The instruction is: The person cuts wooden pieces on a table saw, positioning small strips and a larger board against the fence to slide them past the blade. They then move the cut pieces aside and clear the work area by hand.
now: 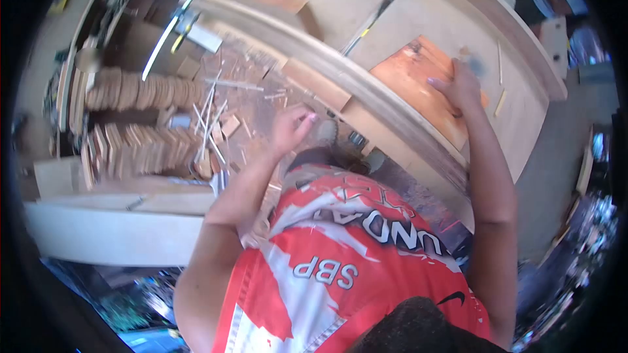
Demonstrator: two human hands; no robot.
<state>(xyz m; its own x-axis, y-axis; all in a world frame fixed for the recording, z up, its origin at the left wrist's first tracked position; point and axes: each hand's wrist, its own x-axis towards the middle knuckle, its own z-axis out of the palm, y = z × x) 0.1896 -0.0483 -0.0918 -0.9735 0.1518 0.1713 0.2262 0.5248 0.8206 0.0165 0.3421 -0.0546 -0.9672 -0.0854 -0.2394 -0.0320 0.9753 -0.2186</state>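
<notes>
The right grip (458, 85) lies flat and wide open on an orange board (412, 82). It rests on the edge of the board and holds nothing. The board lies on a pale desk (425, 13), which spreads out under and past this grip. A long bent strip of wood (340, 75) runs between the two grips.

The left grip (291, 127) is over a mess of small wood bits (229, 124). Its fingers are bent in, but it is blurry, so one cannot tell if it holds something. Thin sticks (208, 114) lie just to the left of this grip. Farther left of it are two rows of little wood blocks (140, 91), packed side by side. Beside the left arm, closer to the person, lies a big pale plank (111, 235).
</notes>
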